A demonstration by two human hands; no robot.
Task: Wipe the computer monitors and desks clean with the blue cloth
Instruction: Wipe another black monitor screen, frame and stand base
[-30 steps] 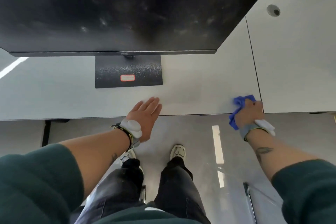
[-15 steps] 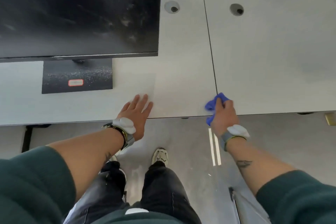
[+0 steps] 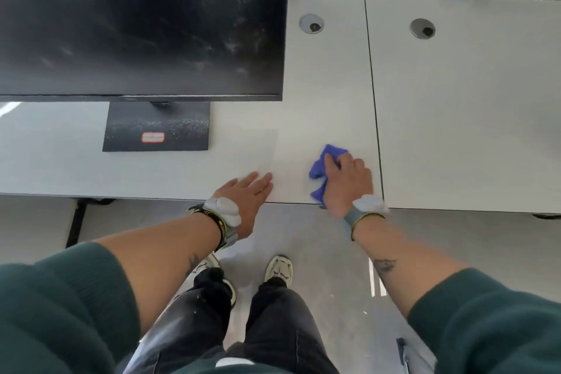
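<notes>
Your right hand (image 3: 346, 181) lies on the crumpled blue cloth (image 3: 321, 167), fingers bent over the bunched fabric and gripping it while pressing it down on the white laminate desk (image 3: 321, 94). The cloth sits near the desk's front edge. It sticks out ahead of your knuckles and to their left, with 1 fold trailing back to the edge beside your wrist. It lies just left of the thin dark seam (image 3: 374, 100) that parts this desk from the neighbouring white desk (image 3: 473, 106) on the right.

Your left hand (image 3: 247, 191) lies flat nearby, fingers straight and together, palm down on the same front edge, holding nothing. A strip of bare desktop separates it from the cloth. Each wrist carries a white oval device (image 3: 223, 212) on a strap, and dark green knit sleeves (image 3: 54, 313) are pushed up your forearms.

Further out, left of and behind your left hand, the flat black rectangular monitor base (image 3: 170, 127) rests on the desk. It is speckled with pale dust and bears a small red-bordered label (image 3: 153, 137). Above it the large black computer monitor (image 3: 142, 24) fills the upper left, its dark screen marked with whitish smudges. Toward the back sit 2 round grey cable grommets (image 3: 311, 24), 1 on each desk. Below the desk edge, your dark trousers (image 3: 273, 328) and pale shoes (image 3: 278, 267) stand on a glossy grey floor (image 3: 318, 237).
</notes>
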